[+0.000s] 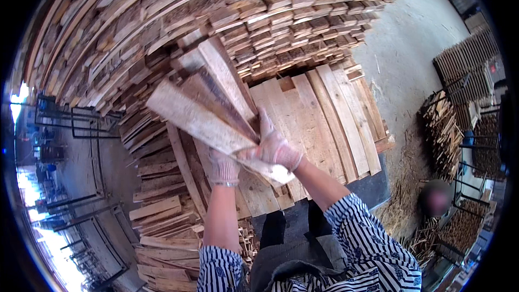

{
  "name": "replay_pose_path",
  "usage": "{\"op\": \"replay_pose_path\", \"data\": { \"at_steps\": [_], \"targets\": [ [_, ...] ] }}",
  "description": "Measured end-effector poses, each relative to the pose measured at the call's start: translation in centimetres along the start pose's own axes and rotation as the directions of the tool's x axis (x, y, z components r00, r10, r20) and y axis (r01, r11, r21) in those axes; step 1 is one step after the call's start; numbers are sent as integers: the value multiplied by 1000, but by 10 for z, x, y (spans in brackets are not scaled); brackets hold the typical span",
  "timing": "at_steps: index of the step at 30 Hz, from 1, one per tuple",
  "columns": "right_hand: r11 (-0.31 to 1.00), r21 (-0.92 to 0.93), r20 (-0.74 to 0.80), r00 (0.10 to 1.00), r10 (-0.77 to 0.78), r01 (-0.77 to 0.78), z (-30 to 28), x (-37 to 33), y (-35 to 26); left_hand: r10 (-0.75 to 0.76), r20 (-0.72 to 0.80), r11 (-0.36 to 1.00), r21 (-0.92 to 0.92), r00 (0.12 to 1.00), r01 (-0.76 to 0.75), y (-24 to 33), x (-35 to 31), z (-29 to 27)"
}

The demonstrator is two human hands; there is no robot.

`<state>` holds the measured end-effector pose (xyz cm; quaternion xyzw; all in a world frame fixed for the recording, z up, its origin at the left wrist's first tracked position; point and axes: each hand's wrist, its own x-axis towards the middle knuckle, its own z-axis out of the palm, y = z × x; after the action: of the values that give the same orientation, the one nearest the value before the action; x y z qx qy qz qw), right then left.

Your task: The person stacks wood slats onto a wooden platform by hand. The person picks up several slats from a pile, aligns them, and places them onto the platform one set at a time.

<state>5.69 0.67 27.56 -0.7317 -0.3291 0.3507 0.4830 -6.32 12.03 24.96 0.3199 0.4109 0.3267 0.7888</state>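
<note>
My right hand, in a pale work glove, is closed around the near ends of several wooden boards. They fan out away from me: a pale wooden board in front, a darker board behind it, and another light board beyond. At the front board's lower edge is my gloved left hand; its fingers are hidden behind the wood, so its grip cannot be made out. Beneath the hands lies a layer of flat boards set side by side.
A tall stack of boards rises across the far side. Loose boards are heaped at the left. To the right are concrete floor, a bundle of thin sticks and a person's head. Metal frames stand at far left.
</note>
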Motion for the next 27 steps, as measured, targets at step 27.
{"op": "replay_pose_path", "data": {
  "at_steps": [27],
  "targets": [
    [675,647,118,922,370,-354,-165,-174,115,-615,201,788,137,762,600,-136,-141,151]
  ]
}}
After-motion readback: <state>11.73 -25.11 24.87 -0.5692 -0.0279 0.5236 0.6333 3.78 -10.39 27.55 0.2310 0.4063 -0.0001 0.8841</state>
